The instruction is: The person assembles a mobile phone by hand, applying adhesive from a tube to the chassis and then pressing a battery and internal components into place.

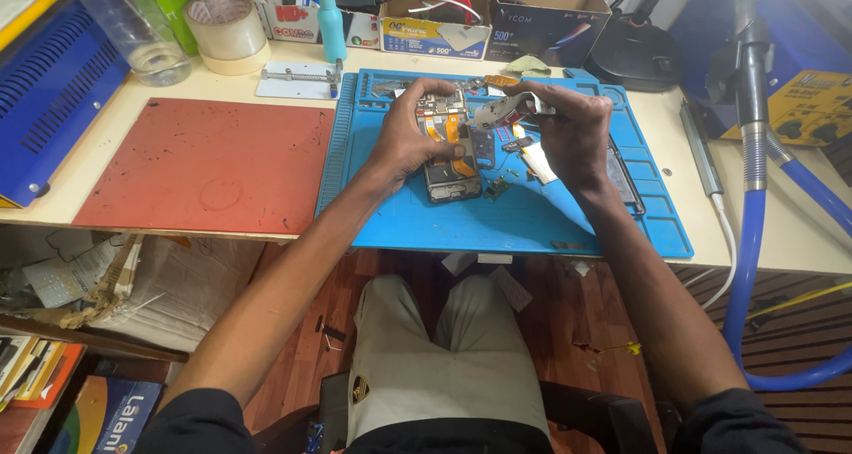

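Opened phone (pixel 451 152) lying mid blue mat (pixel 532 214) | left hand (pixel 410 134) gripping it from 9 o'clock | right hand (pixel 572 130) at 3 o'clock pinching grey metal cover (pixel 508 108) | red mat (pixel 209 165) sitting at 9 o'clock

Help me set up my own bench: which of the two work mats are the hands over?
The blue mat, right of the bare red mat. The left hand and right hand work there on an opened phone.

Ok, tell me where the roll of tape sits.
The roll of tape stands at the table's back left, between the clear bottle and the teal squeeze bottle.
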